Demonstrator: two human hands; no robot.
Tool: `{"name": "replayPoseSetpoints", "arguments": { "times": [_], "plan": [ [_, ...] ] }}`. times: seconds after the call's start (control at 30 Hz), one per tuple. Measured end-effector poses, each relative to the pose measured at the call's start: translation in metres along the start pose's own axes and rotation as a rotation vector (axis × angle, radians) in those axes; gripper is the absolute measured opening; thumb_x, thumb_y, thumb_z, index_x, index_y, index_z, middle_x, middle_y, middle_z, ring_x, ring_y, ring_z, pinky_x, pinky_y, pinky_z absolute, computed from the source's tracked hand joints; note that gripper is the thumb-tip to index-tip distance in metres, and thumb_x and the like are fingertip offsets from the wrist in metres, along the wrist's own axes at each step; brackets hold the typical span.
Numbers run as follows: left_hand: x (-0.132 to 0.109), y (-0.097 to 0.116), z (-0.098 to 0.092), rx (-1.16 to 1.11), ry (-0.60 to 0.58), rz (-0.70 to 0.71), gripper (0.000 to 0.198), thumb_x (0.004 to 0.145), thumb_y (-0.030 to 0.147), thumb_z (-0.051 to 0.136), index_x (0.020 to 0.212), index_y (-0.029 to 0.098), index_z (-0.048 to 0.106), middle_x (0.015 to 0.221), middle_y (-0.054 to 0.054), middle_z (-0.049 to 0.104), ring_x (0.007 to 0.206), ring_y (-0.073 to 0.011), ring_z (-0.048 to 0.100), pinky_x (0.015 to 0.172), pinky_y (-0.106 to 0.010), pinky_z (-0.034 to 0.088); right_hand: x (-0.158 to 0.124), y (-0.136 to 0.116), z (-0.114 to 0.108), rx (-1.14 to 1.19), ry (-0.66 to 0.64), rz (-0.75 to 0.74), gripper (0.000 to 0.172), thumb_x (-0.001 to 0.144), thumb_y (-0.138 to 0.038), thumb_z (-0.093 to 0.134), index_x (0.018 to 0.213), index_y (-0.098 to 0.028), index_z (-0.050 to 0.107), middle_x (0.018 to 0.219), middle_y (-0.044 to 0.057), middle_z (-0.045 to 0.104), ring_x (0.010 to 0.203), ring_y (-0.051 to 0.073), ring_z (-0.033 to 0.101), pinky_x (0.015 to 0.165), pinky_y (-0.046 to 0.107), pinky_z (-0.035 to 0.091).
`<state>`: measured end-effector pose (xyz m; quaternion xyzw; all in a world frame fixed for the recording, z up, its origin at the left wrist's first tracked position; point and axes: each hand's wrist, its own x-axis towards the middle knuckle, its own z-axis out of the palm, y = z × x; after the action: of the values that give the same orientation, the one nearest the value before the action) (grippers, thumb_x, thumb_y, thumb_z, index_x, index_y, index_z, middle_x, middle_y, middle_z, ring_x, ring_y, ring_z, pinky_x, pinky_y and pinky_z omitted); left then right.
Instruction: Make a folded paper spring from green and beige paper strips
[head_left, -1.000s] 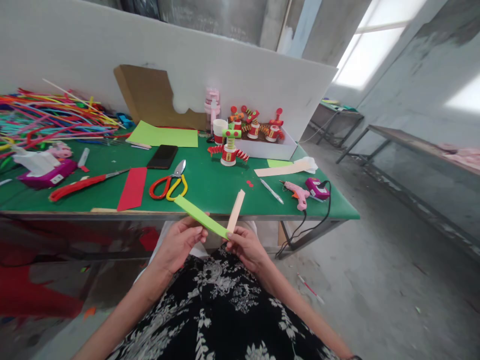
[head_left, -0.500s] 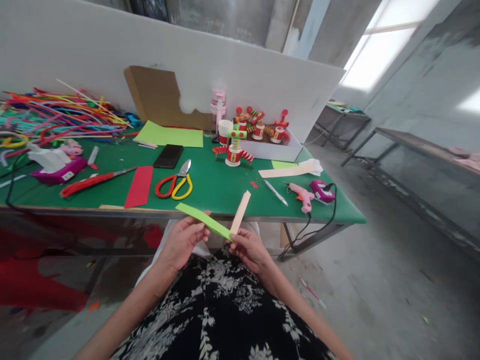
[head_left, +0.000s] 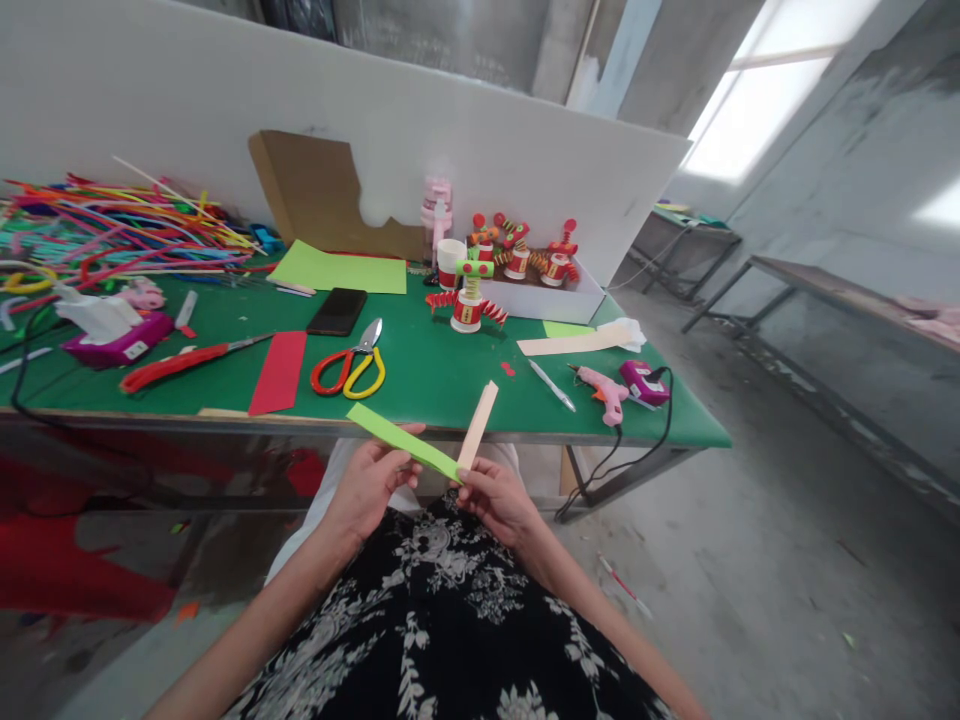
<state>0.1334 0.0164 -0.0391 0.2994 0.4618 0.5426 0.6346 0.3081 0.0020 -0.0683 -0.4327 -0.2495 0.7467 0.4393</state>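
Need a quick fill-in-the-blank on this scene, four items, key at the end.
1. The strip held by both left hand and right hand is coloured ____.
2. The held peach strip is in the ____ hand.
3. One handle of the scissors is red, the other ____.
4. In the picture, the red card lies to the ____ of the scissors.

Missing words: green; right; yellow; left

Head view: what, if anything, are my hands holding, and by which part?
Left hand holds the green strip near its middle; right hand pinches its near end, together with the peach strip's near end.
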Motion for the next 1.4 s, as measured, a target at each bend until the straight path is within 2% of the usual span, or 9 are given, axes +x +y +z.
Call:
{"name": "replayPoseSetpoints", "arguments": {
  "times": [0.17, 0.33, 0.5, 0.77, 0.97, 1.07, 1.2, 1.27, 1.4],
  "plan": [
    [0.004, 0.001, -0.002, 0.002, 0.088, 0.103, 0.034, 0.056, 0.035, 0.080, 0.082, 0.015, 0.071, 0.059, 0.004, 0.059, 0.049, -0.0077, 0.050, 0.043, -0.020, 0.036, 0.000, 0.002, -0.002, -0.059, -0.006, -0.028, 0.040, 0.051, -0.036, 0.090, 0.069, -0.016, 0.061, 0.060, -0.002, 0.067, 0.044, 0.005, 0.053, 0.047, 0.018, 0.043],
    [0.006, 0.001, -0.004, 0.028, 0.130, 0.188, 0.022, 0.056, 0.030, 0.079, 0.063, 0.017, 0.062, 0.048, 0.006, 0.053, 0.041, -0.0065, 0.043, 0.040, -0.020, 0.032, -0.003, 0.002, 0.001, -0.160, -0.002, -0.065, 0.039, 0.050, -0.039, 0.090, 0.066, -0.016, 0.062, 0.055, -0.002, 0.065, 0.042, 0.007, 0.052, 0.045, 0.019, 0.040],
    [0.012, 0.012, -0.013, -0.019, 0.289, 0.336, 0.025, 0.056, 0.031, 0.076, 0.069, 0.022, 0.057, 0.049, 0.010, 0.051, 0.041, -0.0065, 0.044, 0.041, -0.019, 0.032, -0.005, 0.000, -0.001, -0.199, 0.036, -0.112, 0.032, 0.053, -0.038, 0.088, 0.063, -0.018, 0.065, 0.058, 0.001, 0.066, 0.044, 0.009, 0.051, 0.046, 0.024, 0.037],
    [0.014, 0.014, -0.016, -0.064, 0.276, 0.353, 0.030, 0.056, 0.032, 0.080, 0.070, 0.022, 0.056, 0.049, 0.009, 0.056, 0.041, -0.0076, 0.047, 0.042, -0.020, 0.035, -0.004, 0.002, -0.005, -0.199, 0.033, -0.106, 0.029, 0.057, -0.038, 0.086, 0.064, -0.020, 0.064, 0.053, -0.001, 0.060, 0.045, 0.010, 0.046, 0.048, 0.026, 0.035],
    [0.021, 0.027, -0.033, -0.101, 0.338, 0.387, 0.030, 0.066, 0.044, 0.076, 0.068, 0.021, 0.056, 0.062, 0.004, 0.065, 0.046, -0.0080, 0.052, 0.044, -0.022, 0.039, 0.000, 0.000, -0.009, -0.186, 0.089, -0.132, 0.031, 0.054, -0.039, 0.087, 0.065, -0.022, 0.064, 0.061, 0.000, 0.065, 0.047, 0.011, 0.048, 0.049, 0.027, 0.038],
    [0.018, 0.025, -0.041, -0.081, 0.355, 0.374, 0.029, 0.071, 0.046, 0.072, 0.067, 0.020, 0.059, 0.062, 0.002, 0.065, 0.048, -0.0089, 0.053, 0.043, -0.021, 0.038, 0.004, 0.001, -0.009, -0.184, 0.126, -0.167, 0.032, 0.055, -0.041, 0.087, 0.064, -0.023, 0.063, 0.056, -0.001, 0.062, 0.047, 0.013, 0.049, 0.050, 0.028, 0.039],
    [0.006, 0.005, -0.044, -0.028, 0.368, 0.307, 0.029, 0.070, 0.040, 0.076, 0.065, 0.020, 0.055, 0.056, 0.006, 0.057, 0.045, -0.0066, 0.049, 0.040, -0.018, 0.035, 0.006, 0.001, -0.006, -0.146, 0.150, -0.188, 0.030, 0.058, -0.039, 0.087, 0.064, -0.022, 0.063, 0.058, 0.000, 0.063, 0.050, 0.013, 0.051, 0.052, 0.029, 0.041],
    [0.000, -0.005, -0.042, 0.004, 0.308, 0.209, 0.032, 0.068, 0.044, 0.079, 0.068, 0.020, 0.057, 0.060, 0.005, 0.060, 0.046, -0.0071, 0.051, 0.040, -0.017, 0.037, 0.004, 0.001, -0.004, -0.116, 0.143, -0.174, 0.028, 0.060, -0.037, 0.087, 0.066, -0.021, 0.065, 0.062, 0.001, 0.065, 0.051, 0.013, 0.051, 0.053, 0.029, 0.041],
    [-0.007, -0.016, -0.029, 0.060, 0.069, -0.053, 0.049, 0.059, 0.059, 0.081, 0.073, 0.015, 0.063, 0.063, -0.003, 0.065, 0.048, -0.0144, 0.058, 0.036, -0.022, 0.039, -0.002, 0.000, -0.001, -0.107, 0.092, -0.121, 0.034, 0.053, -0.040, 0.090, 0.067, -0.020, 0.065, 0.063, 0.000, 0.067, 0.049, 0.011, 0.051, 0.051, 0.026, 0.041]
  ]
}}
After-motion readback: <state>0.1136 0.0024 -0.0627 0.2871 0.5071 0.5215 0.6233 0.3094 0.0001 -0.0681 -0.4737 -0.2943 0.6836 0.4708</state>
